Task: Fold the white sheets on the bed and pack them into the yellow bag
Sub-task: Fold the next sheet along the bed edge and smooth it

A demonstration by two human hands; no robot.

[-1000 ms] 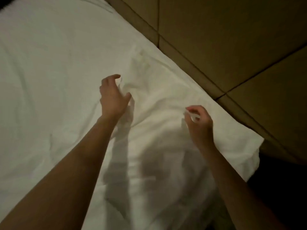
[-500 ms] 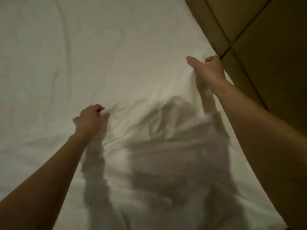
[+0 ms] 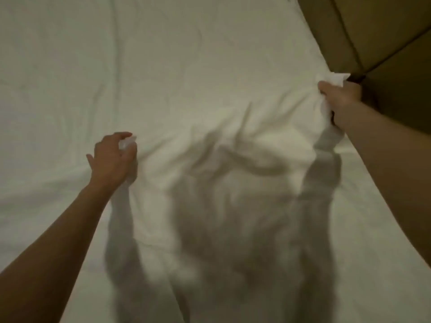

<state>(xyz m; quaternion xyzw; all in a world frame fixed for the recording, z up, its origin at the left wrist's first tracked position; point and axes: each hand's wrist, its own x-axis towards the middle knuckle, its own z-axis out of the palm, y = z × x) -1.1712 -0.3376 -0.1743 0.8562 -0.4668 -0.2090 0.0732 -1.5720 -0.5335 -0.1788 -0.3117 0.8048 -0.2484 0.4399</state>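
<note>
Dim bedroom, bed (image 3: 70, 229) covered in white, brown padded headboard (image 3: 384, 43) at upper right with seams meeting near my right hand. Sheet (image 3: 210, 89) lies spread over the mattress, wrinkled, bunched into ridges between my hands, with my shadow across the near part. Left hand (image 3: 112, 157) pinches a small wad of fabric between thumb and fingers, little finger sticking out, out in the middle area of the cloth. Right hand (image 3: 338, 99) grips an edge or corner of the sheet right beside the headboard, white fabric poking out above and below the fist. Hands well apart, both clamped on cloth, arms stretched forward. Cannot tell if this is one sheet or a top layer over another, all same white. Yellow bag not in view. Judgement: early in the task, nothing folded yet, I'm gathering or lifting the sheet to start a fold. Handling: thin, light, fully limp, won't hold shape, sags between grips, creases easily, low slip risk with a firm pinch. Best hold is at corners or along a hem so the edge hangs straight; my left grab looks mid-panel, so likely needs re-gripping at a true corner. Risk: dragging the layer under it along, or a crooked fold if the edges aren't matched.
</note>
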